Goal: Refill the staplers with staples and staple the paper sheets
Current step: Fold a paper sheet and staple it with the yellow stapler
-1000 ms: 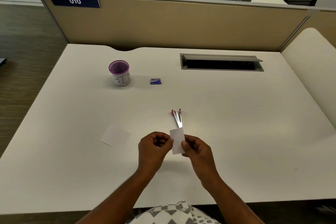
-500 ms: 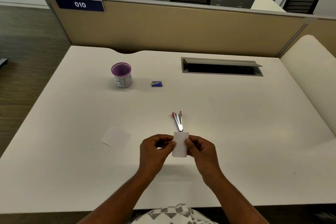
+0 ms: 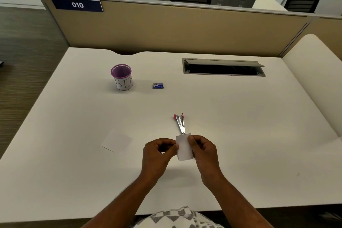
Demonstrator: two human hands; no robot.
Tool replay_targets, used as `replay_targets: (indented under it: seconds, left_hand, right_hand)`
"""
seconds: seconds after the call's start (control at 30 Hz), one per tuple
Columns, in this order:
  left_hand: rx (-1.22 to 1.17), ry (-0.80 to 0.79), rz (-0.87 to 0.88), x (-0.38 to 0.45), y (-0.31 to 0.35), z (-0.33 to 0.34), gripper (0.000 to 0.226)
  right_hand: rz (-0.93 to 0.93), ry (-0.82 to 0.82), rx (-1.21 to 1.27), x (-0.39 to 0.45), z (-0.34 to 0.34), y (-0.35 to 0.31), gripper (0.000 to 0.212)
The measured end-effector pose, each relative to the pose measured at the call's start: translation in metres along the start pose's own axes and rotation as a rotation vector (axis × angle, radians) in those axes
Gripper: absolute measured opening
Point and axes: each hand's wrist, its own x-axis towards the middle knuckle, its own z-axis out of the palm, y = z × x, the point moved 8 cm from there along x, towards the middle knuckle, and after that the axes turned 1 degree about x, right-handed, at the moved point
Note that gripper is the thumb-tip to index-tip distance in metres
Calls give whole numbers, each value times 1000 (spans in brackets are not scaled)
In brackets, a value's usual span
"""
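On desk [image 3: 240,135]: one stapler [image 3: 179,123]; left hand [image 3: 157,153], right hand [image 3: 204,153] pinching one paper slip [image 3: 184,149]

Soft, even overhead light falls on the pale desk [image 3: 240,116]; faint shadows lie beneath the forearms. Wide-angle distortion bends the far edges; detail is slightly soft.

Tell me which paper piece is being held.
The small paper pinched between left hand and right hand; the other sheet lies flat, left.
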Motion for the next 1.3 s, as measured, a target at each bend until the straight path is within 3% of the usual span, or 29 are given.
replay_targets:
  seconds: [0.2, 0.33, 0.43, 0.77, 1.0, 1.17, 1.3]
  left_hand:
    - [-22, -19, -13, 1, -1, 4, 8]
    - [-15, 29, 67, 7, 13, 2, 14]
    - [-14, -21, 87, 14, 22, 8, 10]
    - [94, -92, 94, 25, 18, 17, 7]
    - [52, 52, 51, 35, 23, 7, 11]
    - [36, 63, 1, 33, 11, 5, 16]
    - [-100, 132, -126, 38, -7, -9, 14]
  right_hand:
    - [1, 54, 43, 3, 1, -4, 16]
    - [-73, 62, -51, 1, 2, -11, 11]
    - [-140, 6, -165, -1, 8, -13, 8]
    - [-77, -40, -146, 2, 6, -17, 8]
    - [-81, -41, -221, 7, 1, -16, 14]
    - [-28, -76, -241, 3, -7, -3, 8]
    - [58, -83, -212, -3, -13, 14, 13]
